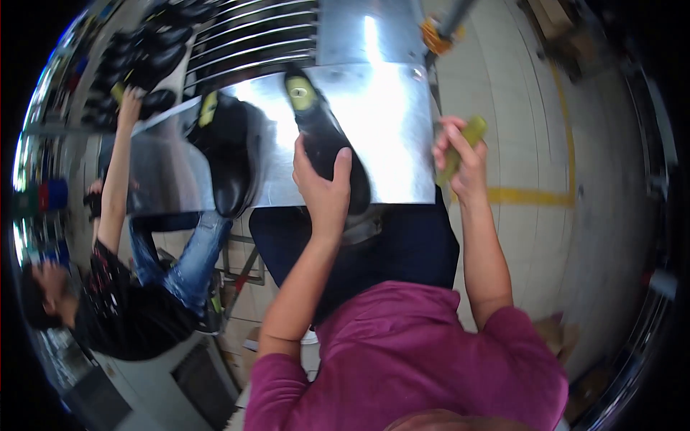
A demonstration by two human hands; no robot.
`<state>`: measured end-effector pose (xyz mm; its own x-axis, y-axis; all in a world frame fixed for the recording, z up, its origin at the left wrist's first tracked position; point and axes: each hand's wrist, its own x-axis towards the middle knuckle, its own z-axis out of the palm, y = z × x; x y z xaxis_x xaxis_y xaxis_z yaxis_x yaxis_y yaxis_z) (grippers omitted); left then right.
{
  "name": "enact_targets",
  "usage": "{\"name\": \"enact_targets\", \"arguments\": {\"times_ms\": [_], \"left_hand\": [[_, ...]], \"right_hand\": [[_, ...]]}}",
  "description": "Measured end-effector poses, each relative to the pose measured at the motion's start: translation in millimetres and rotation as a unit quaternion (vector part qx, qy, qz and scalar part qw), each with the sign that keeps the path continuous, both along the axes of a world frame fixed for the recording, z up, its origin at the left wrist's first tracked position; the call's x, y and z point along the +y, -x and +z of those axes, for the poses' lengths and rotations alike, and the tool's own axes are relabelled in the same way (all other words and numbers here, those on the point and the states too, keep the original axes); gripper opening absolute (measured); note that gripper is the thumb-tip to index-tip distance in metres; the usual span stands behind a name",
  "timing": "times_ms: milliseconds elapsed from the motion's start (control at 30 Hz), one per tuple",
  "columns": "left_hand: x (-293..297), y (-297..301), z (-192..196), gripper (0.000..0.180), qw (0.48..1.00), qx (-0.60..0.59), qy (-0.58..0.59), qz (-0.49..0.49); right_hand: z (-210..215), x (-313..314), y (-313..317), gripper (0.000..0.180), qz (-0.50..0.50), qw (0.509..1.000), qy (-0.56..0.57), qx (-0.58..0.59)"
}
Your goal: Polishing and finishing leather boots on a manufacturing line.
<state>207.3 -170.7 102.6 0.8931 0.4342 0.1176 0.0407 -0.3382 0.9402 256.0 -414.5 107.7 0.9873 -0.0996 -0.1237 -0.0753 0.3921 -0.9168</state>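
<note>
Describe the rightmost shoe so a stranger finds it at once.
Find the shiny metal table at upper centre. There the left hand grips a black shoe with a yellow-green heel patch. Unlike the neighbouring shoe to its left, it is held.

There are two black shoes (323, 133) (231, 161), one olive-green bar (475, 130), one metal tabletop (399, 136) and one co-worker (126, 309). Farther shoes (162, 62) overlap uncountably.

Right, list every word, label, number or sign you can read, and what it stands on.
No text can be read.
Mark on insole of the black shoe in the left hand: too small.
Mark on insole of the second shoe beside it: too blurred.
Markings on the co-worker's black shirt: too blurred to say if lettering.
</note>
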Motion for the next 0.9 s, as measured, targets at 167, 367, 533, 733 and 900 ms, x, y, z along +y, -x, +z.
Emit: {"name": "enact_targets", "arguments": {"times_ms": [167,367,533,733,900], "left_hand": [[-24.4,62.2,23.6,0.073,0.98,0.008,0.097,-0.174],[-8.6,9.1,33.2,0.075,0.804,-0.173,-0.444,-0.355],[-31.3,-29.6,24.8,0.077,0.73,-0.073,-0.572,-0.365],[-33.0,-42.8,-18.3,0.078,0.731,-0.179,-0.596,-0.278],[-39.0,-48.0,-23.8,0.074,0.74,-0.21,-0.585,-0.256]], "right_hand": [[-1.1,16.6,-9.2,0.038,0.002,0.989,-0.145,0.041],[-9.0,18.2,2.9,0.035,-0.072,0.976,-0.194,0.068],[-11.1,35.2,-0.2,0.034,-0.135,0.963,-0.219,0.081],[-11.2,39.9,-17.7,0.025,-0.112,0.973,-0.172,0.108],[-13.2,31.7,-52.3,0.023,-0.053,0.98,-0.163,0.096]]}}
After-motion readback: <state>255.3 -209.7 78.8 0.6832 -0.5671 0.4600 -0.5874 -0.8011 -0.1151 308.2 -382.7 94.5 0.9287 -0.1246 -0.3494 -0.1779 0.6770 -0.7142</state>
